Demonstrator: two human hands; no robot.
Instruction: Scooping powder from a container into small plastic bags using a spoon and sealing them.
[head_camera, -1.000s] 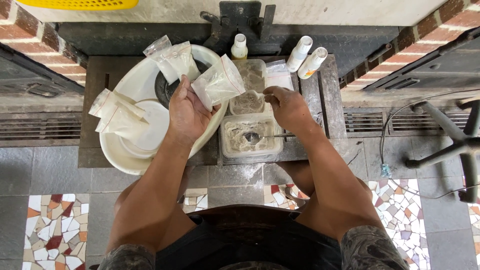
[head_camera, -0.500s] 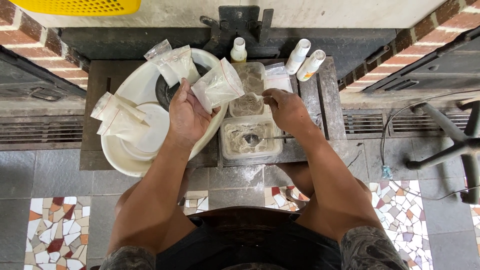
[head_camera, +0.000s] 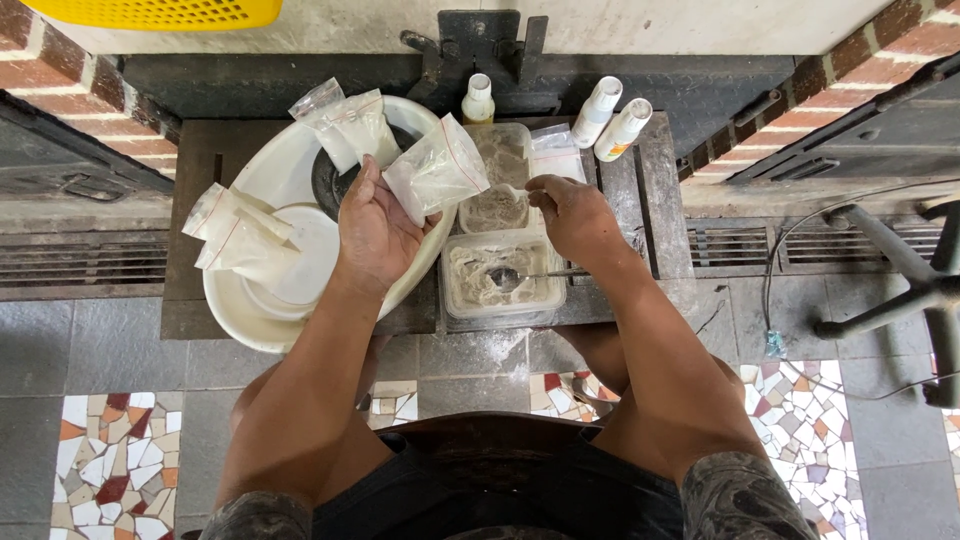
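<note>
Your left hand (head_camera: 375, 232) is pinching a small clear bag (head_camera: 436, 172) of white powder, fingers closed on its lower edge and mouth tilted toward the tubs, apparently for filling. Your right hand (head_camera: 572, 215) is closing on a small spoon (head_camera: 512, 190) above the far tub (head_camera: 497, 180) at the worktop's (head_camera: 190, 290) back edge. A second spoon (head_camera: 520, 277) is lying in the near tub (head_camera: 500, 280). Filled bags (head_camera: 240, 235) are resting in the white basin (head_camera: 245, 315) at the left; three bottles (head_camera: 605, 110) are standing along the back edge.
</note>
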